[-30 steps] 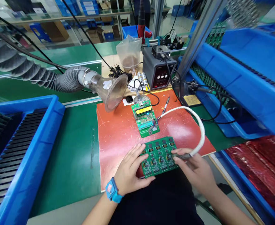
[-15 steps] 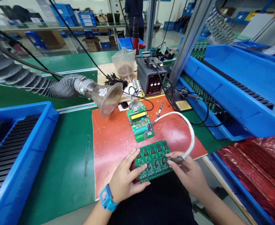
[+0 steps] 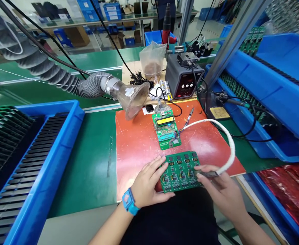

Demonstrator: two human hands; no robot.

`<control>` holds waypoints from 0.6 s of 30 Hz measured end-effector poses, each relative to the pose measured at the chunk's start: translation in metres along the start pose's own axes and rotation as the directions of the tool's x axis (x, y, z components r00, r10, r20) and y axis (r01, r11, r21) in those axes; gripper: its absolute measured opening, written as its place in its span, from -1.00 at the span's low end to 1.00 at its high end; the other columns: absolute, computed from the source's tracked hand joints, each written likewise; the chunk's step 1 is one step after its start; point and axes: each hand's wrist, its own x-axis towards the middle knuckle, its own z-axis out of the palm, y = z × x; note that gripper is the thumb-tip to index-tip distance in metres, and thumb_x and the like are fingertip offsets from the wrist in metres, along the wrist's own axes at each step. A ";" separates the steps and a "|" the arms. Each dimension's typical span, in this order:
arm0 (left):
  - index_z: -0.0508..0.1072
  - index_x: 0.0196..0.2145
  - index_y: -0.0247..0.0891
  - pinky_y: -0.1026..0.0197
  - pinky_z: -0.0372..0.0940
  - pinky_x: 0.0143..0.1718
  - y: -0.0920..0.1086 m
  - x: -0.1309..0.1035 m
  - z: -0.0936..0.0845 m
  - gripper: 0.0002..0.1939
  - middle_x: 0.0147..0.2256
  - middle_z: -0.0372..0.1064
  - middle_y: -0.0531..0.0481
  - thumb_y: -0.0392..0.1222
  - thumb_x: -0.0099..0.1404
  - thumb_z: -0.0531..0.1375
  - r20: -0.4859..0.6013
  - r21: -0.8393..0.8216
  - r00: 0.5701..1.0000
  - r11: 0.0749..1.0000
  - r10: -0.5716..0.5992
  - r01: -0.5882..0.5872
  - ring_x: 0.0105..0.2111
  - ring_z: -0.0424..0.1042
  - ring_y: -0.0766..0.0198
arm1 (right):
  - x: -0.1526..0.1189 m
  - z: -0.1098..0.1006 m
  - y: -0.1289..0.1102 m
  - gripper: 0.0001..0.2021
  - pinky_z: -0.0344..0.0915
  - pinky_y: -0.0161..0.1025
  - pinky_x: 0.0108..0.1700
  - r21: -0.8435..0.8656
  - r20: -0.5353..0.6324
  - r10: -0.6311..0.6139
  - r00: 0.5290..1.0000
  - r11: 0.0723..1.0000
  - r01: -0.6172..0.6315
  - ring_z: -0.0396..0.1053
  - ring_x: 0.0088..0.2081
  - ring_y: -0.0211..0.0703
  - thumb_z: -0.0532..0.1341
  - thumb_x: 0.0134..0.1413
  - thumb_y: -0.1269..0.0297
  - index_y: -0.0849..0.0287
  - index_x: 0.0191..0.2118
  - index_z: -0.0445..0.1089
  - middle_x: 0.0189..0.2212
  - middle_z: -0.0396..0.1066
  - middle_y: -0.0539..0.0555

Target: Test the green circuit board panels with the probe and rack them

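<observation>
Several left fingers [image 3: 158,173] edge the circuit board [image 3: 181,172]; mat [image 3: 129,153] spreads leftward.

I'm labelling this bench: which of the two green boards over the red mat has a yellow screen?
The far board, wired to the white cable; the near board, held by the left hand, has small digit displays instead.

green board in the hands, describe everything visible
The board is a green rectangle, face up, with a row of digit displays, dark squares above, small components below. It is askew at the near edge of the mat. The left hand holds its left side; the right hand holds a cable end at its right.
</observation>
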 end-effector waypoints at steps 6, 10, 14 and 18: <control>0.12 0.26 -0.32 -0.14 0.31 0.13 -0.001 -0.001 0.001 -0.16 0.18 0.21 -0.36 0.17 0.18 0.27 -0.016 -0.027 1.000 1.000 -0.003 0.002 0.23 0.20 -0.10 | 0.000 0.000 -0.001 -0.88 0.51 -0.38 -0.27 0.004 0.000 -0.017 1.000 1.000 0.017 0.51 -0.21 -0.16 0.24 0.22 0.29 0.05 -0.13 0.35 -0.18 0.52 0.09; 0.15 0.25 -0.31 -0.20 0.27 0.14 -0.001 -0.001 0.000 -0.18 0.25 0.08 -0.38 0.15 0.17 0.28 -0.032 -0.041 0.999 0.999 -0.009 0.008 0.26 0.13 -0.15 | 0.001 0.000 -0.003 -0.89 0.51 -0.38 -0.31 0.014 0.000 -0.017 1.000 1.000 0.017 0.51 -0.24 -0.17 0.25 0.22 0.29 0.05 -0.14 0.35 -0.19 0.52 0.08; 0.16 0.24 -0.32 -0.20 0.27 0.14 -0.001 -0.001 -0.001 -0.17 0.26 0.04 -0.40 0.14 0.16 0.31 -0.022 -0.051 1.000 0.999 -0.013 0.012 0.27 0.11 -0.18 | 0.001 0.000 -0.005 -0.89 0.51 -0.39 -0.31 0.013 -0.005 -0.003 1.000 1.000 0.003 0.50 -0.25 -0.18 0.25 0.22 0.30 0.06 -0.14 0.36 -0.19 0.52 0.08; 0.14 0.26 -0.32 -0.18 0.28 0.14 -0.002 0.000 -0.001 -0.16 0.26 0.03 -0.42 0.12 0.16 0.31 0.005 -0.075 1.000 0.997 -0.018 0.018 0.26 0.12 -0.18 | 0.002 -0.001 -0.007 -0.89 0.49 -0.41 -0.30 0.032 0.000 0.024 1.000 0.999 -0.024 0.49 -0.25 -0.21 0.26 0.21 0.32 0.06 -0.14 0.37 -0.19 0.51 0.07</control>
